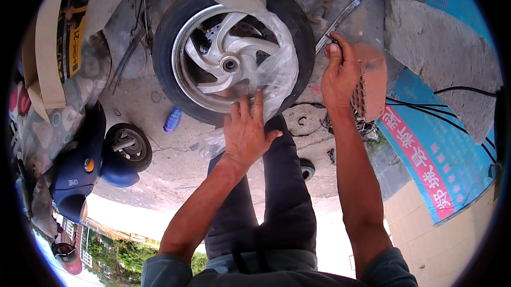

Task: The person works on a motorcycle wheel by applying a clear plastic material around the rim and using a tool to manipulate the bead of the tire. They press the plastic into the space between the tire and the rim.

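Through the head camera, my only feed, I look down on a spoked wheel [222, 62] with a black tyre, lying flat on the concrete ground [173, 167] just ahead of the legs. Crumpled clear plastic [283, 69] drapes over the wheel from its far edge down its right side to its near edge. My left hand [246, 138] is over that near edge, its fingers spread and its fingertips at the plastic and the rim; how hard they press, I cannot tell. My right hand [340, 77], off the wheel's right edge, has thumb and forefinger pinching a metal lever [341, 17] near its closer end. Just beside that hand I see a red brick [373, 74]; toward the ground's right edge are a grey stone slab [439, 55] and a blue banner [420, 143]. Left of the wheel's near edge lies a small blue packet [173, 120].
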The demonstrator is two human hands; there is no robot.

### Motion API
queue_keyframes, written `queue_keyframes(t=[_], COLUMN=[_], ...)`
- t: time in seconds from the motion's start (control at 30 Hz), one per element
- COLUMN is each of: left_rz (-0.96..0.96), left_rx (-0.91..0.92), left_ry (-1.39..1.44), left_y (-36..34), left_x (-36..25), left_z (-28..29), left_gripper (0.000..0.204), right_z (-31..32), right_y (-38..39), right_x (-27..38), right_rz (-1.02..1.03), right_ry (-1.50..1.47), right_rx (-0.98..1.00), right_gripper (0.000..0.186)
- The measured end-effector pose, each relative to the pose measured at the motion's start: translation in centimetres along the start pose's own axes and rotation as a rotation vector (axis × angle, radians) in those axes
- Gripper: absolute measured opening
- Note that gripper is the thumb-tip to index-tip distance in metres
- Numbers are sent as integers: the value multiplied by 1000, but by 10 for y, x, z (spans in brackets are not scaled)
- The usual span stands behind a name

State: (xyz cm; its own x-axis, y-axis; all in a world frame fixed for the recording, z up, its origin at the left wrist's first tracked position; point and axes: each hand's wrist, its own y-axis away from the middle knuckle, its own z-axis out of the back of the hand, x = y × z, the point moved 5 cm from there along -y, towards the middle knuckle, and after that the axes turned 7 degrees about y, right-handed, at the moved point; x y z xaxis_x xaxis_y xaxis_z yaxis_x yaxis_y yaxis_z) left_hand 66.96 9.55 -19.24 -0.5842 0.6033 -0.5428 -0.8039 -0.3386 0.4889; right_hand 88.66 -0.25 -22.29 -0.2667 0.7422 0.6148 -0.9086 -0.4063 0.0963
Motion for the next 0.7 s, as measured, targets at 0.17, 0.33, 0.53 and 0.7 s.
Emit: queue_keyframes(t=[0.17, 0.33, 0.53, 0.7], left_rz=[-98, -208, -129, -98], left_rx=[106, 144, 194, 264], left_ry=[-172, -274, -184, -5], left_y=[-8, -23, -21, -21], left_x=[15, 20, 26, 27], left_z=[-31, -30, -22, -10], left_gripper=[38, 12, 7, 8], right_z=[-21, -29, -59, -64], right_y=[1, 21, 57, 54], right_x=[-35, -28, -12, -22], right_rz=[1, -45, -151, -151], right_ry=[230, 57, -20, -38], right_rx=[57, 102, 88, 57], right_gripper=[43, 58, 69, 64])
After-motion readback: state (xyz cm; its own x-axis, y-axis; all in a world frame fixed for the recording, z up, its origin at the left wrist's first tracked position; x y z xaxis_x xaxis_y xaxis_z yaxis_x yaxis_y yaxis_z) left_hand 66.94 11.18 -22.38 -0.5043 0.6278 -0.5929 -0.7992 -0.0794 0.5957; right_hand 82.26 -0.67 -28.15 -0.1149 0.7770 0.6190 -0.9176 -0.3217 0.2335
